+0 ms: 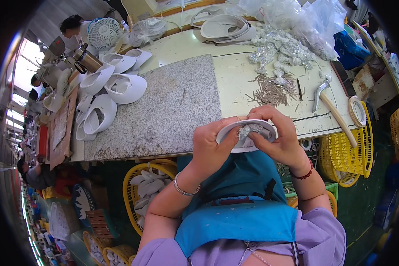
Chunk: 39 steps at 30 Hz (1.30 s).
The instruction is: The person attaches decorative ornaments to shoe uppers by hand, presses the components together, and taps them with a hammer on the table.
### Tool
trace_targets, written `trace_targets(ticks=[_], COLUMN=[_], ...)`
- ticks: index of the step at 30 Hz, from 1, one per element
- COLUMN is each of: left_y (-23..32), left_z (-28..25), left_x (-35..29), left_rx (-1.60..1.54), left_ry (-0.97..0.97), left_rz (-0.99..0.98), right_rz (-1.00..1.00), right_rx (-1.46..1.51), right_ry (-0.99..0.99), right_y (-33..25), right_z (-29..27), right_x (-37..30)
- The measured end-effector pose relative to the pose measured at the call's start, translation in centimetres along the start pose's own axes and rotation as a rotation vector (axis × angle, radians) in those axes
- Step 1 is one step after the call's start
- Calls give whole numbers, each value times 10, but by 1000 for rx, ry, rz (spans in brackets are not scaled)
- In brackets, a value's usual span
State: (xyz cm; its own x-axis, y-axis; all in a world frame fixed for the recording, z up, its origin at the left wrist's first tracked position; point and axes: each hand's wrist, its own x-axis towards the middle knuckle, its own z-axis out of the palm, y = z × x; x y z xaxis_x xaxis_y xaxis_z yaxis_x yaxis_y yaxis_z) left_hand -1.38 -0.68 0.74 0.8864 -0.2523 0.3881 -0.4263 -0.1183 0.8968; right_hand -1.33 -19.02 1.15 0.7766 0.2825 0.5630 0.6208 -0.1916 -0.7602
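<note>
Both my hands hold a white curved, visor-like piece point(239, 150) just beyond the table's front edge, above my blue apron. My left hand point(210, 142) grips its left side, the thumb pressed inside against a glittery clear beaded ornament point(249, 129). Fingers of my right hand point(277, 135) wrap over the far right rim while the thumb pushes at the same ornament from the right. The fingertips behind the piece are hidden. Beyond my right hand lies a pile of thin brown strips point(270, 92), with a dark pen point(299, 90) beside it.
A speckled stone slab point(164, 106) covers the table's left-middle, with several white visor-like pieces point(126, 88) at its left. Glittery ornaments point(286, 44) are heaped at the back. A hammer point(334, 111) and tape roll point(356, 111) lie right. Yellow baskets point(127, 186) stand below.
</note>
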Motion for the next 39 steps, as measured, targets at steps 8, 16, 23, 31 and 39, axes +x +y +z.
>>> trace_targets(ticks=[8,16,23,31,39], left_y=[5,3,4,19,-22], left_z=[3,7,1,-38,-76], left_x=[-6,-13,-12,7,-32], left_rx=[-172,44,64,667,901], left_ry=[24,47,21,69,-111], left_rz=[-84,-35,-11,633,299], right_rz=[-145,-71,105,-373,-359], right_rx=[-251,-224,54,-185,-569], right_ry=[121,202,103,157,-255], right_y=[-4,3,9,-2,41], right_z=[13,17,8,16,59], right_x=[-2,-7,-5,22,7])
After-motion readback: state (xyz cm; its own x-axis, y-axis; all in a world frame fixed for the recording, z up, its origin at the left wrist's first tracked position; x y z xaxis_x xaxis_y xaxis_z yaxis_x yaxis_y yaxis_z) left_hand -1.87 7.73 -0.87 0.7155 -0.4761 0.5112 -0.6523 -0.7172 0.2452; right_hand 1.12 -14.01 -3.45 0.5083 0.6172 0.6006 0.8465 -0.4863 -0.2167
